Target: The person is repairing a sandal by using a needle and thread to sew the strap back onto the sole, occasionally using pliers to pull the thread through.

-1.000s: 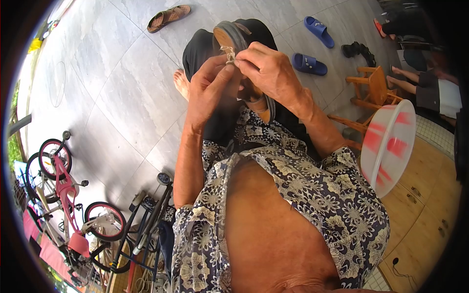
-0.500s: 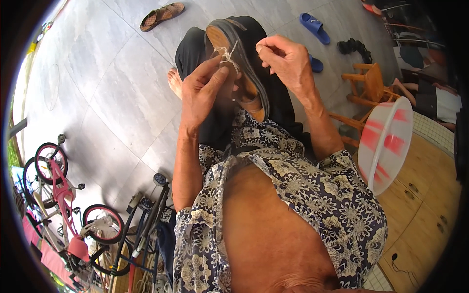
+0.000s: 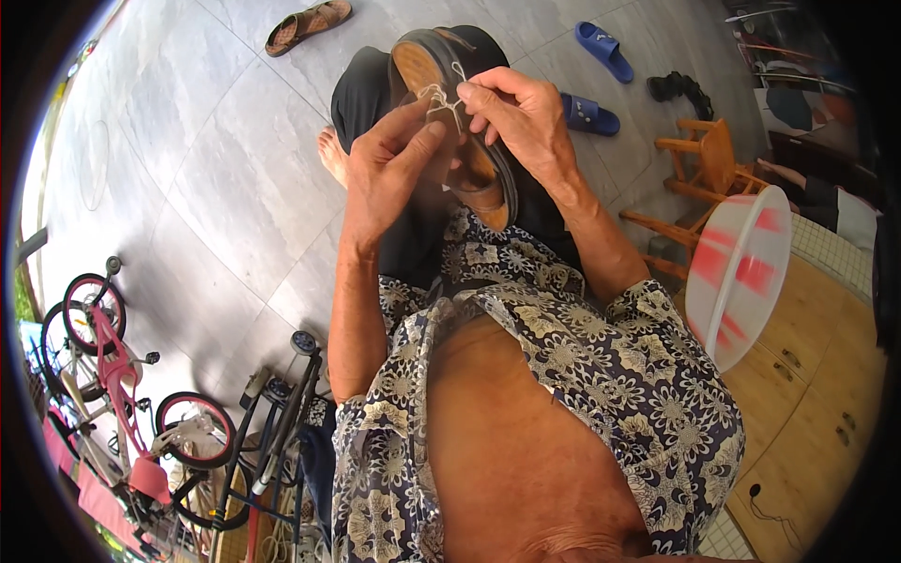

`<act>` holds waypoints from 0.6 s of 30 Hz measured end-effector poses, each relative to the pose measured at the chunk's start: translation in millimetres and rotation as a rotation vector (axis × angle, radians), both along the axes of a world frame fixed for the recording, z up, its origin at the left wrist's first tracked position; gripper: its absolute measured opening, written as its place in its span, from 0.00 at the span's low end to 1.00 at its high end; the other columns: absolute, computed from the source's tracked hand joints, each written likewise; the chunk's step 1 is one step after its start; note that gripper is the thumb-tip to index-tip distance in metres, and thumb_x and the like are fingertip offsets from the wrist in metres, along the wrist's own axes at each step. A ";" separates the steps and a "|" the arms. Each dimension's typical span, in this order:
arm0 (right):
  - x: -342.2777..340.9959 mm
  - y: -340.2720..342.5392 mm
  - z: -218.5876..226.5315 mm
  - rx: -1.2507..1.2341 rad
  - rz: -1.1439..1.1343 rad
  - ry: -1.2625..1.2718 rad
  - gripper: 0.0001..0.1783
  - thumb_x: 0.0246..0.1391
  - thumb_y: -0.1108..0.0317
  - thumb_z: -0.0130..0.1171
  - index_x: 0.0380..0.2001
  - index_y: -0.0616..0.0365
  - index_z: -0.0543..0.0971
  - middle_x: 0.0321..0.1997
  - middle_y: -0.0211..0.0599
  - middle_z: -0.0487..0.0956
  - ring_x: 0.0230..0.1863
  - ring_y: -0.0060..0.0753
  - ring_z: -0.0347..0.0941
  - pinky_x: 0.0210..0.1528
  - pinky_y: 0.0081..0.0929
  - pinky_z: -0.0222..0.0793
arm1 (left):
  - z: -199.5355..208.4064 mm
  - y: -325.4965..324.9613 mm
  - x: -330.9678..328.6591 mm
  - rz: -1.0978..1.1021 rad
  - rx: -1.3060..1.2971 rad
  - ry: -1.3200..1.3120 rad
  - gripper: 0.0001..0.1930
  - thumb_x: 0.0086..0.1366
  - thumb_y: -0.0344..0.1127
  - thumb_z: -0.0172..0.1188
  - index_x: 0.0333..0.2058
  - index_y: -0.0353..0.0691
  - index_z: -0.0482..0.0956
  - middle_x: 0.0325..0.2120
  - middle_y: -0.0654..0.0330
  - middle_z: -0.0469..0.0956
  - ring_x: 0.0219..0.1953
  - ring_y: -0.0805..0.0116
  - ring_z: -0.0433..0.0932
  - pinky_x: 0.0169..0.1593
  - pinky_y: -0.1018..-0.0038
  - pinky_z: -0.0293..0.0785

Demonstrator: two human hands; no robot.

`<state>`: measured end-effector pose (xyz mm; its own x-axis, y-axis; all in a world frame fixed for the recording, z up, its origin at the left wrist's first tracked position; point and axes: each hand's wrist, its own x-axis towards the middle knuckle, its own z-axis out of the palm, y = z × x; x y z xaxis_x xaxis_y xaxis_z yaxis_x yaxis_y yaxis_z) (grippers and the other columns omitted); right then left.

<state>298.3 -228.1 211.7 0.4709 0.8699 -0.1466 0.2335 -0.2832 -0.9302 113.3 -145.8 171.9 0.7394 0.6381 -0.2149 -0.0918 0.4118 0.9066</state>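
Person seated, both hands over a dark sandal w/ tan insole (image 3: 420, 66) lying lengthwise on the lap, across black trousers (image 3: 361, 89). Pale cord (image 3: 445, 105) is looped & tangled at the sandal's side, approx. mid-length, btwn the two hands.

L hand (image 3: 383, 169): thumb & forefinger bent toward each other, tips a little apart, right at the cord; can't tell exactly what's btwn them. R hand (image 3: 521, 113): thumb & forefinger pinched tog. on the cord, a thin loop of it sticking up just beside the tips; other fingers curled in.

Floor around: grey tiles (image 3: 216, 169), brown sandal (image 3: 308, 28) at top, blue slipper (image 3: 603, 52) & 2nd blue slipper (image 3: 589, 114) to the R, black footwear (image 3: 683, 96) nr them. Wooden stool (image 3: 709, 155) further R, w/ white-&-red basin (image 3: 739, 277) by it. Pink bike (image 3: 117, 375) lower L, well apart from the hands.
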 end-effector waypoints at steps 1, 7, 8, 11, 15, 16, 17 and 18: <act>1.9 0.5 -0.5 0.012 -0.020 0.038 0.14 0.70 0.62 0.67 0.42 0.65 0.86 0.31 0.31 0.84 0.28 0.19 0.80 0.29 0.18 0.76 | 0.4 1.6 2.1 0.010 0.003 0.000 0.21 0.79 0.31 0.62 0.65 0.27 0.77 0.43 0.56 0.89 0.42 0.71 0.87 0.46 0.76 0.84; -2.6 -2.0 -5.4 0.078 -0.130 0.231 0.16 0.69 0.61 0.68 0.42 0.67 0.85 0.31 0.32 0.84 0.28 0.20 0.80 0.30 0.18 0.76 | -0.1 4.1 4.8 0.014 -0.043 -0.053 0.20 0.79 0.32 0.61 0.63 0.26 0.79 0.43 0.55 0.89 0.40 0.71 0.87 0.45 0.75 0.85; -4.7 -2.5 -4.7 0.098 -0.144 0.247 0.16 0.69 0.61 0.67 0.42 0.67 0.85 0.31 0.32 0.84 0.28 0.20 0.80 0.31 0.18 0.76 | -0.7 4.4 5.1 0.012 -0.042 -0.056 0.20 0.79 0.32 0.61 0.63 0.26 0.79 0.43 0.55 0.89 0.40 0.71 0.87 0.45 0.75 0.85; -15.6 -5.8 3.2 0.139 -0.085 0.153 0.12 0.70 0.64 0.66 0.41 0.65 0.84 0.32 0.32 0.83 0.29 0.21 0.82 0.32 0.18 0.77 | -3.1 3.9 2.8 0.068 -0.102 -0.079 0.19 0.80 0.32 0.60 0.62 0.27 0.80 0.43 0.54 0.89 0.40 0.71 0.87 0.44 0.76 0.85; -14.6 -13.2 -6.4 0.266 0.036 -0.048 0.06 0.69 0.72 0.66 0.40 0.64 0.83 0.34 0.31 0.82 0.33 0.22 0.84 0.33 0.19 0.76 | -7.8 3.9 4.4 0.085 -0.099 -0.088 0.18 0.79 0.31 0.61 0.61 0.27 0.81 0.42 0.56 0.89 0.39 0.73 0.87 0.44 0.77 0.84; -13.4 -14.6 -9.7 0.315 0.081 -0.160 0.04 0.68 0.73 0.67 0.41 0.64 0.83 0.35 0.31 0.81 0.33 0.22 0.84 0.34 0.20 0.76 | -10.0 3.8 5.1 0.083 -0.094 -0.086 0.18 0.79 0.31 0.61 0.61 0.27 0.81 0.42 0.57 0.88 0.39 0.73 0.87 0.44 0.77 0.84; -7.6 -15.9 -11.0 0.320 0.156 -0.384 0.06 0.63 0.76 0.70 0.40 0.63 0.83 0.35 0.32 0.80 0.34 0.26 0.84 0.33 0.23 0.78 | -11.7 3.4 4.9 0.082 -0.093 -0.087 0.18 0.79 0.31 0.61 0.61 0.27 0.81 0.42 0.57 0.88 0.39 0.73 0.87 0.44 0.77 0.84; -8.9 -14.9 -9.6 0.321 0.156 -0.383 0.06 0.63 0.76 0.70 0.40 0.63 0.83 0.35 0.32 0.80 0.34 0.26 0.84 0.33 0.23 0.78 | -11.2 2.8 4.2 0.078 -0.110 -0.093 0.17 0.79 0.31 0.61 0.61 0.28 0.81 0.43 0.58 0.88 0.40 0.74 0.86 0.44 0.77 0.84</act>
